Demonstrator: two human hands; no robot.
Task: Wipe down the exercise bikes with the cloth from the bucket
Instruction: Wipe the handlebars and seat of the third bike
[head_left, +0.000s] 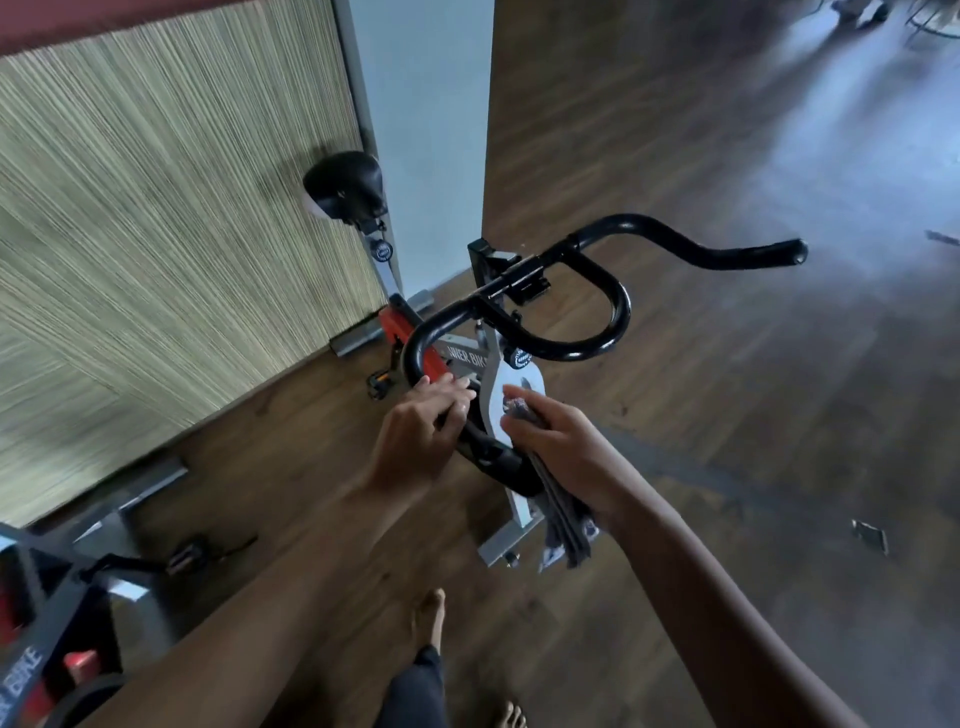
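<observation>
An exercise bike stands in front of me, with black handlebars (613, 312), a black saddle (345, 184) and a white, red and grey frame (514, 384). My left hand (421, 436) grips the near left loop of the handlebars. My right hand (561, 447) is closed on a dark grey cloth (566, 525), pressed against the lower near end of the handlebar beside the white frame plate. The cloth's loose end hangs down below my wrist. No bucket is in view.
A second bike (57, 613) with a pedal (182, 558) sits at the lower left. A striped wall panel (156, 234) runs behind the bikes, next to a white pillar (431, 130). Dark wood floor (779, 415) spreads to the right. My bare feet (428, 618) show below.
</observation>
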